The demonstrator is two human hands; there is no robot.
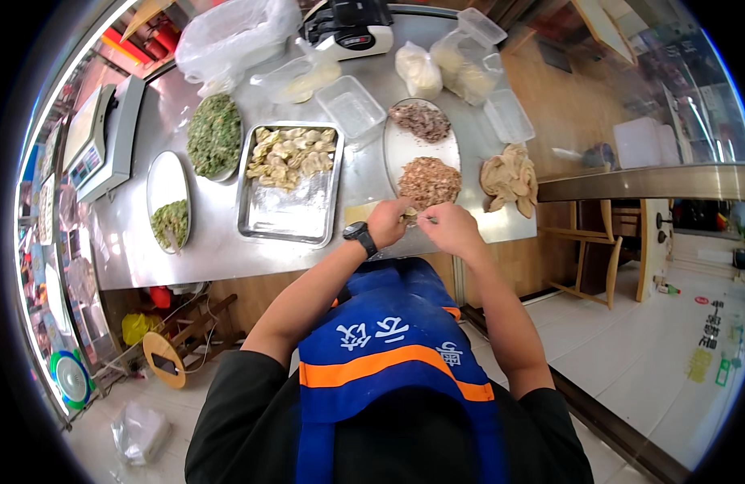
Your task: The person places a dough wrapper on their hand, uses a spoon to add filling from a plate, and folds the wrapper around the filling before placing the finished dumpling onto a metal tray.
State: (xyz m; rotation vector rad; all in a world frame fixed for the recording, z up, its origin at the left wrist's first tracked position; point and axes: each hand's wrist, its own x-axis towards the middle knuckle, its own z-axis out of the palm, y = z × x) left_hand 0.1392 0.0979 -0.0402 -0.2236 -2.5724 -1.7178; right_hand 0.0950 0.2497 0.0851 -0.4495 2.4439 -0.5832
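Observation:
At the table's near edge, my left hand point(386, 224) pinches a small yellowish wonton point(410, 214). My right hand point(451, 228) meets it from the other side, gripping a thin metal filling stick point(430, 219). Just beyond both hands lies an oval white plate point(403, 150) bearing pinkish minced filling point(430, 181) and a darker purplish mince point(421, 122). Yellow wrappers point(359, 213) lie flat beside my left wrist. To the left, a rectangular metal tray point(278, 219) holds several folded wontons point(291, 156) in its far half.
Left of the tray stand a dish of green filling point(214, 136), an oval plate point(166, 175) with more green filling, and a weighing scale point(103, 139). A crumpled cloth point(510, 180) lies right. Plastic tubs point(351, 107), bagged food point(418, 69) and a black-and-white machine point(351, 33) stand behind.

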